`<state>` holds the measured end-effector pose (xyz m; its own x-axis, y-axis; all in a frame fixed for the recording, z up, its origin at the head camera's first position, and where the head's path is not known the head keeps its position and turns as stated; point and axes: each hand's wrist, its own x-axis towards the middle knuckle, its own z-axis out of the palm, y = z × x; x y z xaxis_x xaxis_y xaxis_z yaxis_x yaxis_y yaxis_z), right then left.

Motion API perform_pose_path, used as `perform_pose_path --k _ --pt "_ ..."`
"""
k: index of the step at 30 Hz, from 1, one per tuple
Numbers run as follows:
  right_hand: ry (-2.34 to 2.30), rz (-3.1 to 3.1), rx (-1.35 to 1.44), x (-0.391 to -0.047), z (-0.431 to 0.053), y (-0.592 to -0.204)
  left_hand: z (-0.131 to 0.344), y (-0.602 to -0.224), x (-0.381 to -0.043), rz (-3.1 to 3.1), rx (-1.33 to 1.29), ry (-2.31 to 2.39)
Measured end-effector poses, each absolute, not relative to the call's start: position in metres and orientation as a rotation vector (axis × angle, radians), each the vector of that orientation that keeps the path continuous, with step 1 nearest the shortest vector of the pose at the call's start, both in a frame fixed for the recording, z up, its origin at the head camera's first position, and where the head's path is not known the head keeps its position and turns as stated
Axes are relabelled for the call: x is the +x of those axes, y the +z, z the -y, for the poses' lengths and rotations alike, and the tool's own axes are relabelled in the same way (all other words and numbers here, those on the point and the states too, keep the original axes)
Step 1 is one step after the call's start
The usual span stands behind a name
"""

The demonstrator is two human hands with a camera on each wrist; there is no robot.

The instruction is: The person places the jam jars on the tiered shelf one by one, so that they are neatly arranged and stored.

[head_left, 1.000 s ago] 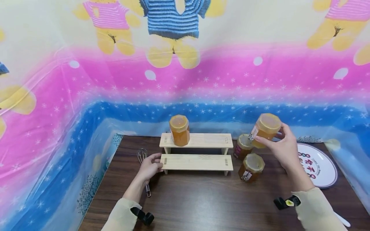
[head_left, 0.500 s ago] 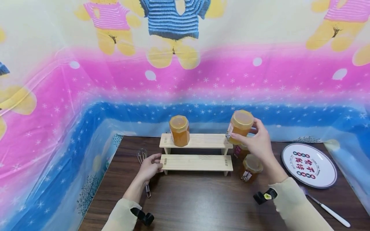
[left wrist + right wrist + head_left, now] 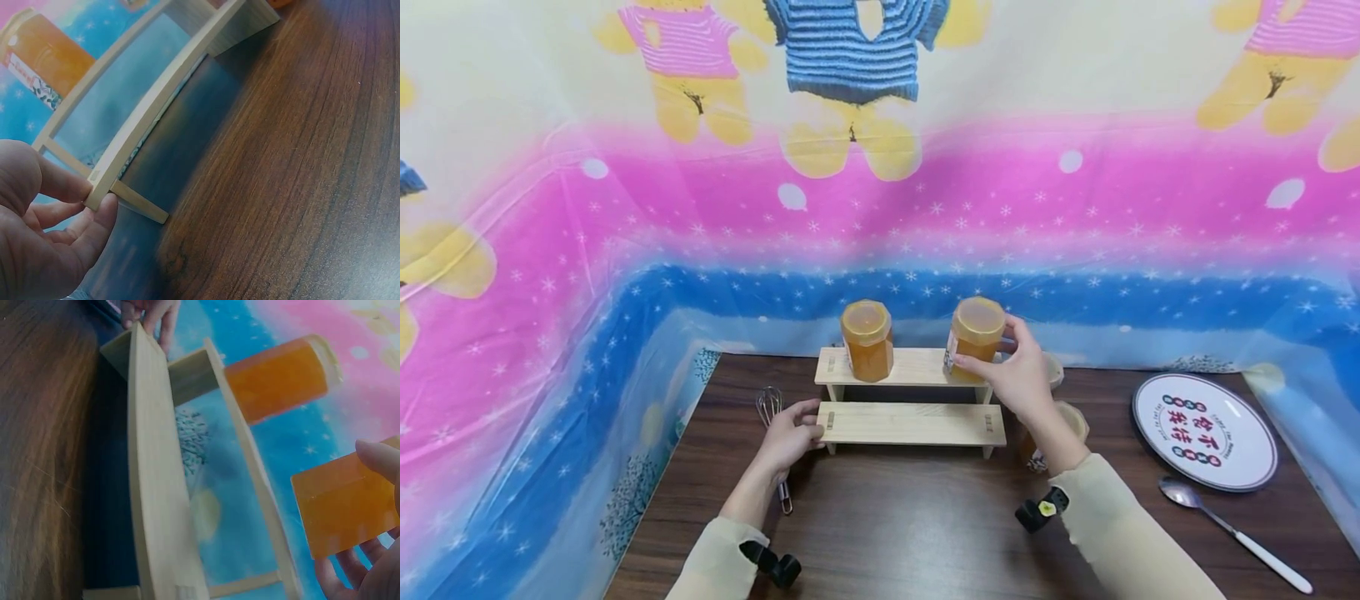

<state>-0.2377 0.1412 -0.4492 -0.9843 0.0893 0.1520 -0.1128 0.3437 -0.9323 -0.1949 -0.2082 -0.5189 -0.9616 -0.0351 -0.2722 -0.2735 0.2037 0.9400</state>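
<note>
My right hand [image 3: 1018, 371] grips a honey jar [image 3: 979, 329] with a yellow lid, thumb on one side and fingers on the other. It is over the right part of the wooden two-tier rack's upper board [image 3: 917, 367]; in the right wrist view a small gap shows between the jar's base [image 3: 350, 506] and that board. A second honey jar [image 3: 868, 346] stands upright on the upper board's left part. At the lower board [image 3: 910, 423], my left hand [image 3: 790, 437] pinches the left end between thumb and fingers, as the left wrist view confirms [image 3: 56, 225].
Two more jars, a front one [image 3: 1071, 421] and a rear one [image 3: 1054, 371], stand right of the rack, partly hidden by my right hand and arm. A whisk [image 3: 769, 406] lies at left. A printed plate [image 3: 1206, 429] and a spoon [image 3: 1232, 533] lie at right.
My right hand has carried its jar leftward and then down, from above the jars at right to just over the upper board. The left hand has stayed at the lower board's end.
</note>
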Motion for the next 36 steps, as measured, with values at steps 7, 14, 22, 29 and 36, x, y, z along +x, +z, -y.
perform_pose_path --k 7,14,22,29,36 --pt "1.725 2.400 0.049 -0.242 -0.127 -0.457 0.208 -0.519 -0.195 -2.287 -0.291 1.846" --pt "1.704 2.435 0.024 -0.245 -0.120 -0.463 0.207 -0.520 -0.195 -2.282 -0.311 1.841" --pt "1.669 2.453 0.046 -0.246 -0.118 -0.462 0.208 -0.522 -0.196 -2.296 -0.315 1.840" --pt "1.705 2.496 0.020 -0.244 -0.121 -0.454 0.206 -0.521 -0.196 -2.295 -0.325 1.830" --pt "1.772 2.446 0.089 -0.236 -0.133 -0.443 0.207 -0.524 -0.197 -2.295 -0.332 1.835"
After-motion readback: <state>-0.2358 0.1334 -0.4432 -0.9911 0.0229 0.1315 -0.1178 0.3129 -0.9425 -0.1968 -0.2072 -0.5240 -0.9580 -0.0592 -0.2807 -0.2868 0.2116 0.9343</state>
